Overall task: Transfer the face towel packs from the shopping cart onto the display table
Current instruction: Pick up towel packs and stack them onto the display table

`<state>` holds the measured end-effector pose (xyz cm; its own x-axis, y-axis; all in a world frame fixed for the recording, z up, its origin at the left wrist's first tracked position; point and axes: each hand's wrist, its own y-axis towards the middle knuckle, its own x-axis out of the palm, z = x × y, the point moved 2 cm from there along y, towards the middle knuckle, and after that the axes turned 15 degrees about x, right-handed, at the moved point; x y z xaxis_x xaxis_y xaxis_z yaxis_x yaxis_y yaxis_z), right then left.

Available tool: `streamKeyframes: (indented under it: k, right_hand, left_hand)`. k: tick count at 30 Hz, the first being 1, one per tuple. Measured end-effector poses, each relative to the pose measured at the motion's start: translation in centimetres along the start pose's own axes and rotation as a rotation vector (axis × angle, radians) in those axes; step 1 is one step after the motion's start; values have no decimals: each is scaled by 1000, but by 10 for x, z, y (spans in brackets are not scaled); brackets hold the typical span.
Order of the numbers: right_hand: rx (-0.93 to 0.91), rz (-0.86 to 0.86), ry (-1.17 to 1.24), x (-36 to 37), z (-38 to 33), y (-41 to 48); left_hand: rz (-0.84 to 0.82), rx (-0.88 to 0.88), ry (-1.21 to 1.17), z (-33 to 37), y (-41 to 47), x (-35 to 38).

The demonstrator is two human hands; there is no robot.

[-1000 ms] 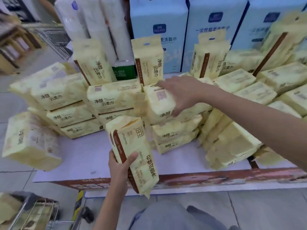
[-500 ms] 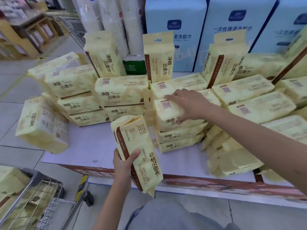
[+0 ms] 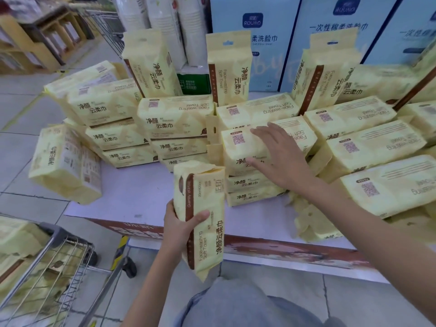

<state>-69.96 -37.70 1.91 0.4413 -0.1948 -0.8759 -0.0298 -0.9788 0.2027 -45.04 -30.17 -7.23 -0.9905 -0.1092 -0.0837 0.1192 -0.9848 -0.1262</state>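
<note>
My left hand (image 3: 181, 228) grips a yellow face towel pack (image 3: 200, 208) upright above the front edge of the white display table (image 3: 132, 197). My right hand (image 3: 280, 156) hovers with fingers spread over the top pack of a middle stack (image 3: 238, 149), lightly touching or just above it. Several more yellow packs lie stacked or stand upright across the table. The wire shopping cart (image 3: 59, 260) is at the lower left with more yellow packs (image 3: 18, 234) in it.
Tall blue boxes (image 3: 254, 43) and white paper cup sleeves (image 3: 165, 24) stand behind the packs. One pack (image 3: 66, 164) overhangs the table's left edge. Wooden shelving (image 3: 35, 36) lines the aisle at the far left. Tiled floor lies below.
My right hand has let go of the top pack of the middle stack and its fingers have spread. The view dropped lower, bringing the cart further into sight. My left hand still holds its pack.
</note>
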Motion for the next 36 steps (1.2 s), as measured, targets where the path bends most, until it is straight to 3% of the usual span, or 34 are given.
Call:
streamKeyframes:
  k: [2,4,9,15,17,20,23,26,28,30,32,36]
  right_hand:
    - [57,50,174,0,-4,-19]
    - [195,-52,325,4,-10,-34]
    - [621,-676,574,41,-26,-57]
    - [930,-811,868,76,-13,-76]
    - [959,-819,926,79,-4,-83]
    - [1001,-755,1003,78,10,-93]
    - [1039,-670,1087,76,23,-102]
    - [1038,-589,1145,71,33,-108]
    - [1033,-563,1159,70,37,-112]
    - [1018,-539,1139,72,39,-115]
    - [1010,-492,1128,75,39,-117]
    - [1079,-482,1031,89,38,-122]
  left_hand:
    - [-86,44,184,0,-5,-7]
    - [-162,100,368,2,-10,-10]
    - [-380,239,716,12,-15,1]
    - [-543,422,1012,19,-10,19]
    - [-581,465,1049,18,-11,21]
    - [-587,436,979,15,-10,16]
    - [-428,277,847,6,-3,1]
    - [-209,-97,479,-10,3,-14]
    - [-258,-377,74,-20,2,-15]
    - [-317,-539,-142,-23,0,-11]
    - [-297,-573,-156,-29,4,-3]
    - [-110,-469,-141,-41,13,18]
